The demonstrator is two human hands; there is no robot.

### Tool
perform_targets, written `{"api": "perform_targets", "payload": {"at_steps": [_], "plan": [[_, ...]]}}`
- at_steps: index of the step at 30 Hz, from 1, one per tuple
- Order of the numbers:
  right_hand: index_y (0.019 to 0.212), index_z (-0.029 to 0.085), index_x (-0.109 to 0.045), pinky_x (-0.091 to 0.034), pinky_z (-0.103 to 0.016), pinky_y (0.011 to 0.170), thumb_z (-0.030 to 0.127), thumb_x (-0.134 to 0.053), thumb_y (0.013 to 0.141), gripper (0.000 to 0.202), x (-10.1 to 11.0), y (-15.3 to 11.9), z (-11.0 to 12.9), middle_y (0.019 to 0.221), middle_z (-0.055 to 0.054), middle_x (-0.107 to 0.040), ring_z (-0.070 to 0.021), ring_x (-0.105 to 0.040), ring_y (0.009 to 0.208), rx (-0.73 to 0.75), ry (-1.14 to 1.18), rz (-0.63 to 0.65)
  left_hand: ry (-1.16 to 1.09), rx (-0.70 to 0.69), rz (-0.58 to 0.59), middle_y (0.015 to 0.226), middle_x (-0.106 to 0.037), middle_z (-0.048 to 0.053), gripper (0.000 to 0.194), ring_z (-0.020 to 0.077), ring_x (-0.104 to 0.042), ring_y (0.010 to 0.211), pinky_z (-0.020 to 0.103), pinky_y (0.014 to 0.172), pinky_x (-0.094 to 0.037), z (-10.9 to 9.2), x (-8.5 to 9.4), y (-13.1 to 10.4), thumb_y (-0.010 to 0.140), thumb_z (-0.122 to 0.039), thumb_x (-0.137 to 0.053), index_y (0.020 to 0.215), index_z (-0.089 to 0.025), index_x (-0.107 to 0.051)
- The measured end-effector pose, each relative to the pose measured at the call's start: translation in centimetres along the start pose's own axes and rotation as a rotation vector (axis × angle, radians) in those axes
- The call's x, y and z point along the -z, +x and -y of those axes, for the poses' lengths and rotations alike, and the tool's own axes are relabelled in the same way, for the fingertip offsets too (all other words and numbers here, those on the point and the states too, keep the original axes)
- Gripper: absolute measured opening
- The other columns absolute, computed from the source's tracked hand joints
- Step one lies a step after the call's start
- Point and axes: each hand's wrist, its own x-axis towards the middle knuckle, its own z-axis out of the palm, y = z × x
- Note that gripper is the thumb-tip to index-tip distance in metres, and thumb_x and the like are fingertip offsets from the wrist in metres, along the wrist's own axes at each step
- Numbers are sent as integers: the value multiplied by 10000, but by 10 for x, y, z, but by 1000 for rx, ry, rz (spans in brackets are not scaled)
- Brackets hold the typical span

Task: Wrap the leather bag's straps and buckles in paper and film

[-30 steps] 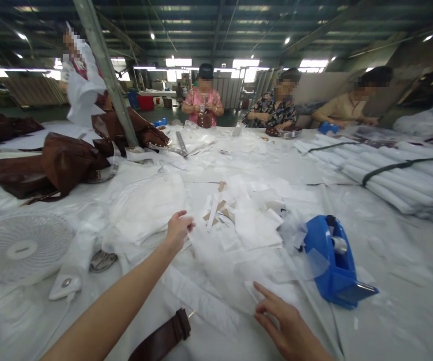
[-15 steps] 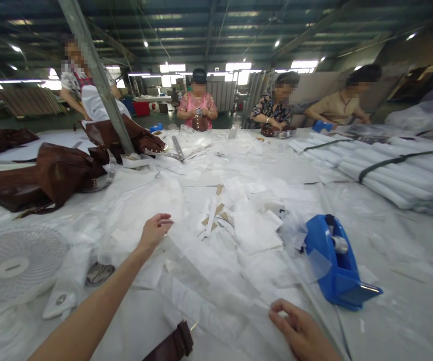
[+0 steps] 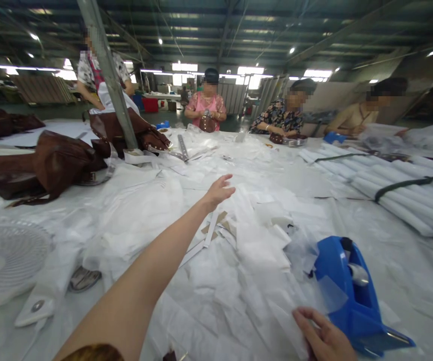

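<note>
Stretching forward from beside the left-hand stack, the worker's left hand now reaches past the paper scraps toward the far side of the worktop. Its fingers are parted and released, with nothing visible in them; whether they brush the layer beneath, an onlooker cannot tell. Down at the near edge, the right hand is loosely curled, thumb and forefinger at the margin of the thin white sheets; a firm grip cannot be made out. Those sheets lie overlapping and rumpled between and below the two hands, with the scraps just to their left.

Close beside the right hand sits a blue tape dispenser, a translucent piece lying against its near-left side. Only the tip of a brown strap shows at the bottom. To the left lie a broad pale stack and a white fan, with a brown leather bag behind them. White rolls, bound with dark green bands, fill the right side. Across the worktop, a person in pink handles a small brown piece, while a co-worker in a floral top bends over another; someone in an apron stands partly behind a metal post.
</note>
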Motion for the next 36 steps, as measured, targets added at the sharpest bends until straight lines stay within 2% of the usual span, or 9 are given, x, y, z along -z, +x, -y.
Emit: {"api": "perform_targets", "payload": {"at_steps": [4,10,13,17,20,22,28,33,36], "plan": [[855,171,-601,-369,-258,410,579,-534,693,444,-9,46,32,393,44,-502,-158,-498,356,20,59,-4,246,-47,-29,1441,-388,115,743,207,-524,1146,306,899,-445,13,8,9,769,-171,-638,1416,-305,-300],[969,150,-616,-422,-291,509,489,-506,760,413,-22,112,67,490,-1,-585,-190,-567,456,136,-185,-59,668,105,0,942,-661,92,347,252,-596,951,324,831,-438,65,58,-35,710,-347,-682,997,-159,-634],[1198,135,-548,-430,-319,582,476,-500,805,523,-21,120,72,816,-98,-682,-255,-639,690,370,-498,-272,808,191,65,801,-653,68,353,247,-606,817,286,693,-432,95,72,-77,563,-372,-773,812,-164,-634],[1269,153,-523,-413,-318,608,467,-423,892,500,-27,99,76,1090,-162,-618,-287,-619,871,708,-649,-489,856,228,120,632,-589,4,173,177,-568,649,243,572,-362,123,80,-104,645,-322,-686,644,-180,-589],[1012,184,-651,-415,-289,653,418,-420,910,344,-54,79,88,913,-92,-664,-211,-620,767,822,-512,-168,849,224,95,599,-558,-8,154,156,-538,610,241,545,-333,131,85,-100,739,-287,-585,630,-179,-581],[787,206,-656,-398,-285,656,407,-434,905,322,-85,71,100,785,-60,-664,-194,-607,722,747,-465,91,846,216,65,593,-552,-6,167,155,-530,606,244,550,-333,130,89,-95,767,-269,-552,632,-175,-584],[573,181,-546,-346,-314,642,289,-735,623,223,-168,81,120,676,-67,-615,-238,-572,717,487,-289,251,805,174,-66,648,-596,11,123,160,-550,645,249,596,-365,117,110,-100,786,-200,-520,715,-173,-617],[637,180,-579,-363,-264,532,381,-594,726,220,-156,105,113,554,-10,-582,-160,-531,557,396,19,413,689,142,-217,910,-652,56,333,162,-582,695,273,679,-425,106,126,-119,788,-248,-560,1111,-170,-568],[862,157,-618,-377,-246,497,467,-592,727,339,-135,111,112,604,-12,-619,-133,-522,519,310,219,450,572,98,-223,988,-650,51,302,140,-588,692,267,702,-447,98,115,-126,838,-304,-513,1113,-187,-557]]}}
